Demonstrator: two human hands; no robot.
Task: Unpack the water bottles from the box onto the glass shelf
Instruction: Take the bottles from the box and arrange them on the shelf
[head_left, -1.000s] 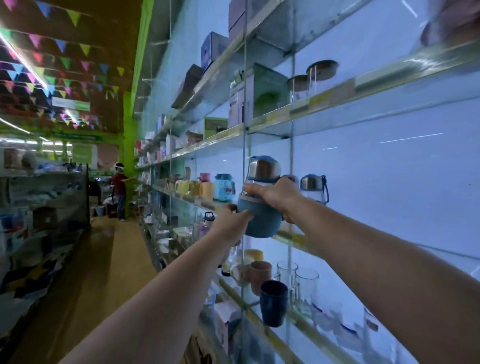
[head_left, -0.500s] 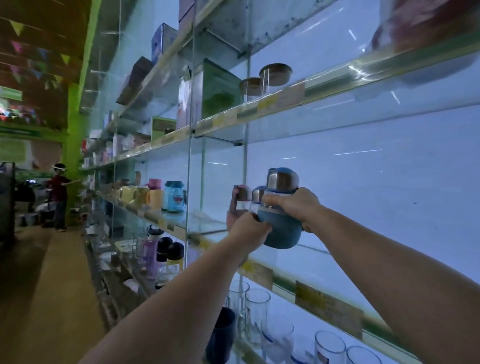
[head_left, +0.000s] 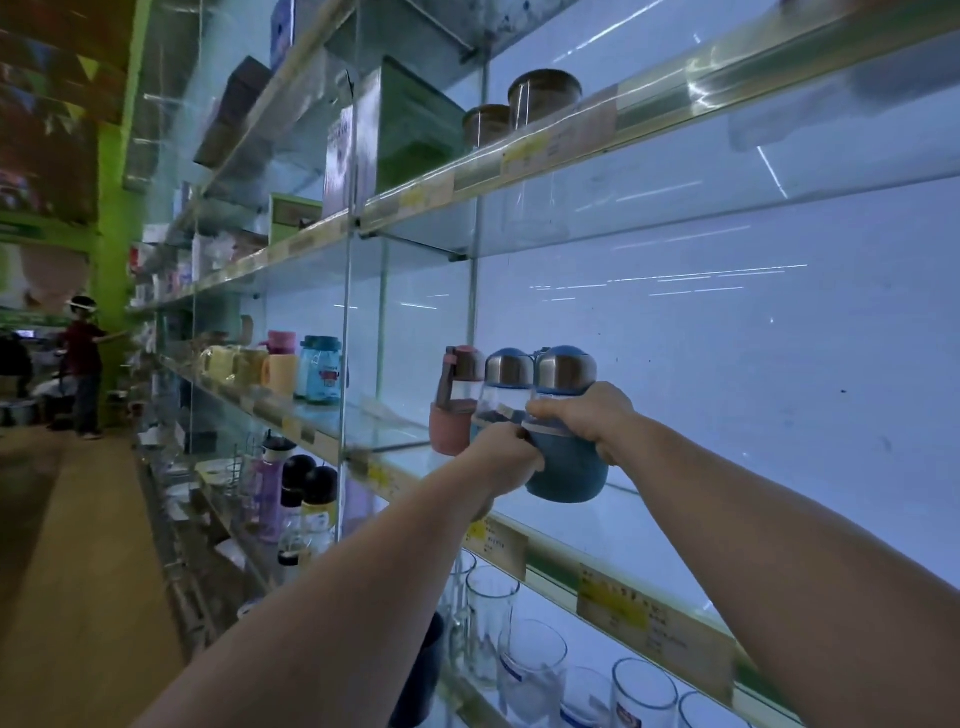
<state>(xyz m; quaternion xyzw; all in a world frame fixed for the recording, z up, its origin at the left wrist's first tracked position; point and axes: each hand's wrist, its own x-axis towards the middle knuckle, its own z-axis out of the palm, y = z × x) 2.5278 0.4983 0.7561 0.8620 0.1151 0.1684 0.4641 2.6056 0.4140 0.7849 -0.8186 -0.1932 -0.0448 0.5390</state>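
Your right hand (head_left: 582, 421) grips the blue bottle (head_left: 566, 467) above the glass shelf (head_left: 597, 514); your left hand (head_left: 504, 457) clamps its side, beside two shelved bottles (head_left: 483, 395).

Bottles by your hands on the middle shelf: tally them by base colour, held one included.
Blue base, gripped by right hand and left hand: 1
Blue-capped, behind it: 1
Pink base: 1
Total: 3

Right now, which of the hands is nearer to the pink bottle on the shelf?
Left. The left hand is just beside the pink bottle, gripping the blue bottle. The right hand grips that bottle's far side.
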